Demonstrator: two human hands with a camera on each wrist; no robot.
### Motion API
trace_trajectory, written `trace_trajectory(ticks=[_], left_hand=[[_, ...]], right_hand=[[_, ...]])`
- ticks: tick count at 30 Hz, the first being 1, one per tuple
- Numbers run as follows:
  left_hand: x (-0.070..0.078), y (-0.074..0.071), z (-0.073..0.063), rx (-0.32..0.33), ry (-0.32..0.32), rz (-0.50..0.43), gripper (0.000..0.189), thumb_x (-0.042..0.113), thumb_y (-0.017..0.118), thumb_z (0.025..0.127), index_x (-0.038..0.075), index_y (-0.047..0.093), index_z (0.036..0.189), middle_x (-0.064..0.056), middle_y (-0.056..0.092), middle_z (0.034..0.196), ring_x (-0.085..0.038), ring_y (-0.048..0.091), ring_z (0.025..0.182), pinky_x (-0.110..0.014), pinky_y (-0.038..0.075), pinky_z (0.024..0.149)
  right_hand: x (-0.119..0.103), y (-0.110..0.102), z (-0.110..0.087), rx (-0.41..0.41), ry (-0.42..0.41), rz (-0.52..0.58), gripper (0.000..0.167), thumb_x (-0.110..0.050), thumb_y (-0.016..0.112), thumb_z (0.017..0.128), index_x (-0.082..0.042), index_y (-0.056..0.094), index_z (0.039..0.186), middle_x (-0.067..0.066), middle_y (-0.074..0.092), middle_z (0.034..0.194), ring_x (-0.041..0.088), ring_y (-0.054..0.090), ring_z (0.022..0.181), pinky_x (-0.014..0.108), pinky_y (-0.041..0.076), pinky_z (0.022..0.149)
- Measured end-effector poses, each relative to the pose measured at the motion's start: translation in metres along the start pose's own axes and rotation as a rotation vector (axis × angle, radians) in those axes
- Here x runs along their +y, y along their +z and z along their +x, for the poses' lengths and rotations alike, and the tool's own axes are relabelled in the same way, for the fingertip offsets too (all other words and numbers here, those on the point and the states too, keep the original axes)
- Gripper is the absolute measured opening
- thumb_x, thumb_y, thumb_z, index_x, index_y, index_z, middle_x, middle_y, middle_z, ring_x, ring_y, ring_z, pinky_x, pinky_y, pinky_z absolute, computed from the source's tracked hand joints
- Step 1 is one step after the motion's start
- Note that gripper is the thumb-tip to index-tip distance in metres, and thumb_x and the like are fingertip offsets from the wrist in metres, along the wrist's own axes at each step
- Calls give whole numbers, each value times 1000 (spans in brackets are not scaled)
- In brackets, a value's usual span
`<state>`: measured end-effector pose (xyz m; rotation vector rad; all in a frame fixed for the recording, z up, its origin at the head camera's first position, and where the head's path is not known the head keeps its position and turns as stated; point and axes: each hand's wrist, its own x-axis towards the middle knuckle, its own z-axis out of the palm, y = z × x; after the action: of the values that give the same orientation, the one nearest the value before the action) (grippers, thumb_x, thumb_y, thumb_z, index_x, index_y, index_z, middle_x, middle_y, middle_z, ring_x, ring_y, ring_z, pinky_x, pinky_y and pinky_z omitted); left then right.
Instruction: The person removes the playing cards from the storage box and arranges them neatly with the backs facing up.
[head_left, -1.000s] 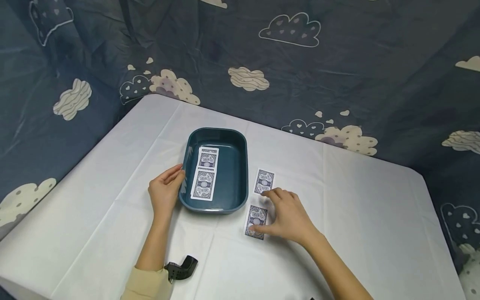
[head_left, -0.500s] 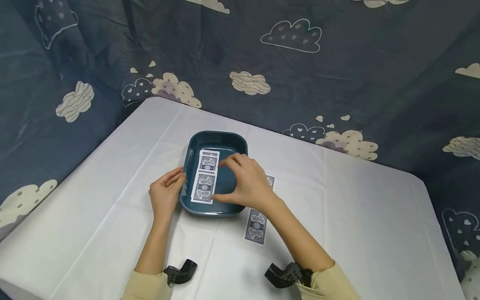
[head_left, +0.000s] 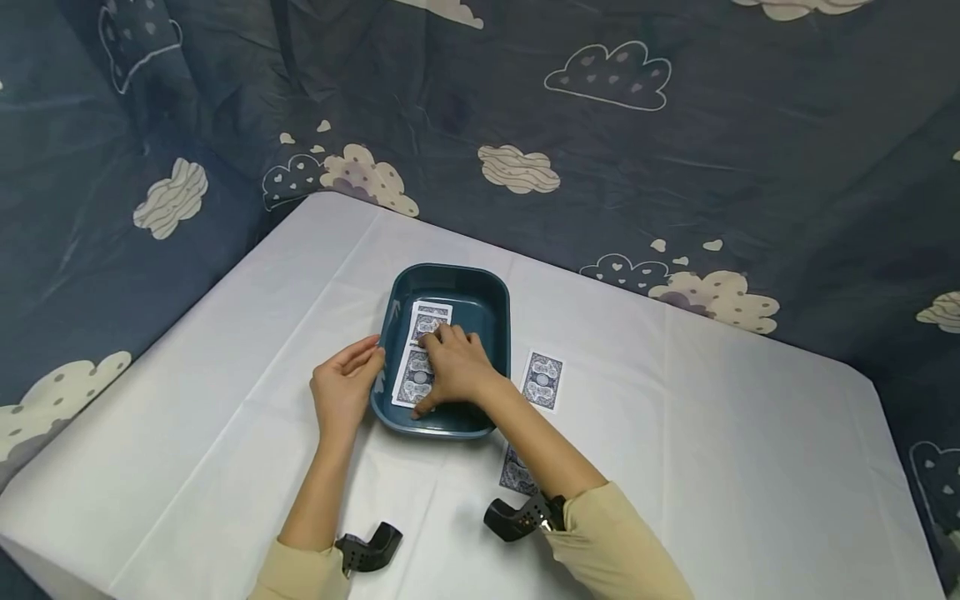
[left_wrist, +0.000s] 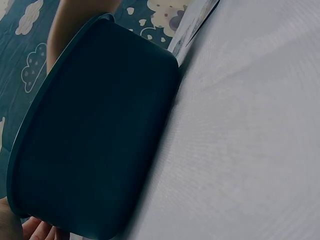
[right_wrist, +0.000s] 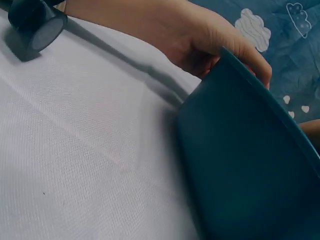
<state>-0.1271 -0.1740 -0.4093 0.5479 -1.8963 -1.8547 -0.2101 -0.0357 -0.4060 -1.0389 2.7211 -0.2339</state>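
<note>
A dark teal tray [head_left: 442, 433] stands on the white table, with playing cards [head_left: 416, 379] lying back up in two overlapping groups along its left side. My left hand [head_left: 343, 387] pinches the tray's left rim, its thumb bent over the edge in the right wrist view. My right hand [head_left: 459, 367] reaches into the tray over the nearer cards. Its fingers spread across them, fingertips [head_left: 423, 340] around their far end and thumb at their near end. The left wrist view shows mostly the tray's outer wall [left_wrist: 95, 125].
Right of the tray, a back-up playing card [head_left: 542, 382] lies on the tablecloth. Nearer, another card [head_left: 517, 472] is partly hidden under my right forearm. Black wrist cameras sit on both wrists. A dark cloud-patterned curtain [head_left: 420, 108] borders the table's far side.
My right hand has moved left from the cards on the table, over the tray's right rim, and down onto the cards inside. My left hand keeps its grip on the rim.
</note>
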Motion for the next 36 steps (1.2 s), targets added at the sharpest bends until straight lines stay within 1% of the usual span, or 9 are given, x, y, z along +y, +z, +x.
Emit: trace_trajectory(ticks=[5, 12, 15, 18, 22, 26, 28, 32, 36], left_hand=[[2, 2, 1, 2, 13, 10, 24, 4, 67, 81, -6, 67, 103, -22, 67, 98, 8, 63, 69, -12, 51, 68], [4, 4, 1, -5, 15, 6, 25, 3, 67, 81, -6, 67, 103, -22, 67, 98, 8, 63, 69, -12, 51, 68], [3, 4, 1, -2, 17, 5, 24, 3, 67, 80, -6, 67, 103, -22, 67, 98, 8, 63, 69, -12, 51, 68], [2, 5, 1, -1, 15, 1, 24, 3, 67, 81, -6, 67, 103, -23, 67, 98, 7, 63, 69, -12, 51, 68], [2, 5, 1, 4, 12, -1, 25, 2, 67, 80, -7, 67, 103, -24, 67, 97, 7, 64, 68, -12, 51, 68], [2, 5, 0, 13, 14, 5, 25, 2, 67, 80, -7, 66, 103, -24, 67, 97, 7, 63, 67, -12, 51, 68], [2, 5, -1, 14, 18, 11, 25, 2, 67, 80, -7, 66, 103, -24, 66, 96, 8, 63, 67, -12, 51, 67], [1, 4, -2, 17, 20, 20, 25, 2, 67, 80, -7, 67, 103, -24, 66, 96, 9, 63, 67, -12, 51, 67], [1, 3, -2, 26, 15, 29, 25, 2, 67, 80, -7, 67, 103, -24, 67, 96, 9, 63, 66, -11, 51, 66]], right_hand=[[0, -2, 2, -12, 10, -2, 96, -55, 85, 49, -9, 49, 126, 7, 50, 116, 22, 44, 107, 43, 36, 93], [0, -3, 1, -32, -1, 19, 89, -51, 85, 52, -11, 49, 123, 6, 50, 114, 21, 42, 106, 42, 35, 94], [2, -2, -1, 6, -29, 36, 90, -50, 86, 50, -11, 48, 122, 6, 50, 116, 21, 42, 107, 44, 34, 95], [6, -5, -4, 74, -60, 66, 93, -49, 87, 49, -9, 47, 123, 6, 49, 118, 22, 42, 109, 46, 30, 98], [16, -26, -14, 150, -81, 123, 94, -46, 88, 49, -7, 47, 125, 8, 48, 118, 24, 40, 110, 47, 27, 100], [33, -61, -30, 197, -74, 150, 94, -45, 87, 50, -7, 47, 126, 8, 46, 118, 25, 37, 110, 46, 25, 101], [44, -78, -41, 221, -54, 151, 95, -44, 88, 50, -7, 47, 127, 9, 46, 118, 25, 37, 110, 45, 24, 101], [69, -104, -66, 264, 26, 144, 95, -42, 89, 48, -7, 47, 126, 10, 46, 118, 26, 36, 110, 47, 24, 100], [97, -111, -91, 254, 148, 130, 92, -36, 90, 50, -6, 47, 125, 13, 46, 115, 29, 37, 108, 50, 30, 96]])
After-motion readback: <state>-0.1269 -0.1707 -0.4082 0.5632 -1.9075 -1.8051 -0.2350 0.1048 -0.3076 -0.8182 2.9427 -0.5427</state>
